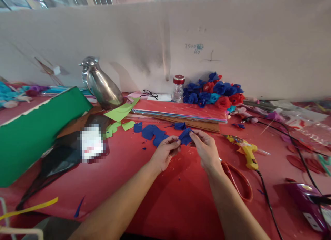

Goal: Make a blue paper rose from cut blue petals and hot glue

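Note:
Between my two hands is a small piece of blue crepe paper (185, 136), raised a little over the red table. My left hand (167, 150) pinches its left edge, and the fingers of my right hand (205, 145) are closed on its right edge. Several cut blue paper pieces (148, 132) lie just beyond my left hand, with another blue piece (180, 125) behind the held one. Red-handled scissors (247, 188) rest partly hidden under my right forearm. To the right of my right hand lies a yellow glue gun (249, 155) with a black cord.
A steel jug (103, 85), a red-lidded glass jar (178, 88) and a heap of blue and red paper flowers (214, 90) stand along the wall. Stacked paper sheets (181, 110) lie before them. A green box (41, 129) is left; a purple device (307, 202) is right.

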Tool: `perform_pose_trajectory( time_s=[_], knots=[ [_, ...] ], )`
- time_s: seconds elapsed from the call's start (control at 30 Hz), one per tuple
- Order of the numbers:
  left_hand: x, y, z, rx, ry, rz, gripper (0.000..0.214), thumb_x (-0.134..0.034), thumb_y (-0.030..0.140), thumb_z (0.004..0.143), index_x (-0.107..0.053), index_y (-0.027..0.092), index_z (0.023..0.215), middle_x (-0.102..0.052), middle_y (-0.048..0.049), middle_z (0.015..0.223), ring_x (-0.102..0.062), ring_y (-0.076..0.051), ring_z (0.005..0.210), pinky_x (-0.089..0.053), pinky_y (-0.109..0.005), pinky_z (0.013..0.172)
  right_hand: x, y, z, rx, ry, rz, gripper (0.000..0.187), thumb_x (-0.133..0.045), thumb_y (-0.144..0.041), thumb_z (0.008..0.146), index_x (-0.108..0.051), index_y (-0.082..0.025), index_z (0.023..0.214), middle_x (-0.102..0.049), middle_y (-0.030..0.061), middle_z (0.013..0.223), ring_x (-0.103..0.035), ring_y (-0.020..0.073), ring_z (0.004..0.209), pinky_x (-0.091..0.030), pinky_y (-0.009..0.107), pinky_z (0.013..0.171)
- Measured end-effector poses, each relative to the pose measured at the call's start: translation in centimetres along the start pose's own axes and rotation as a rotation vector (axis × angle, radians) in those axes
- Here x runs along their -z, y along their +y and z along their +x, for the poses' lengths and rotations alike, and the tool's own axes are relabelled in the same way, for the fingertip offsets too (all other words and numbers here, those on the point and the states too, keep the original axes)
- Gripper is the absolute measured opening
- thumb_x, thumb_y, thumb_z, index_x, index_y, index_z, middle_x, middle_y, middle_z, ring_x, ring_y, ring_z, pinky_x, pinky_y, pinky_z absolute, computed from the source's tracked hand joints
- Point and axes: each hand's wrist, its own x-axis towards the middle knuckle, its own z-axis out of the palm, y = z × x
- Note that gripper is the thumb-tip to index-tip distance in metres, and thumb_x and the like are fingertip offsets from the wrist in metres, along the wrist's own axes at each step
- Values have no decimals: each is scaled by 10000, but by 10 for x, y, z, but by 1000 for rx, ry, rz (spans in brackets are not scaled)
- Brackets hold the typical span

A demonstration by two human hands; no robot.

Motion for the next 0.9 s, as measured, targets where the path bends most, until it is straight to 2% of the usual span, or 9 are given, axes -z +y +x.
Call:
perform_pose_trajectory(
  time_s=[0.43,0.9],
  knots=[
    [1,0,0,21,-3,-6,279,-793,253,539,-597,149,707,-543,32,558,-468,-55,499,-288,-181,473,1,1,1,-16,6,12,294,-661,-441,650,-676,-169,761,-666,12,653,-544,126,581,-421,247,557],
    [0,1,0,-4,-11,37,259,-770,268,567,-595,152,720,-530,29,528,-384,-43,458,-214,-192,457,1,1,2,-31,0,-6,277,-654,-426,645,-677,-172,756,-666,15,656,-554,132,595,-427,252,570]
  ],
)
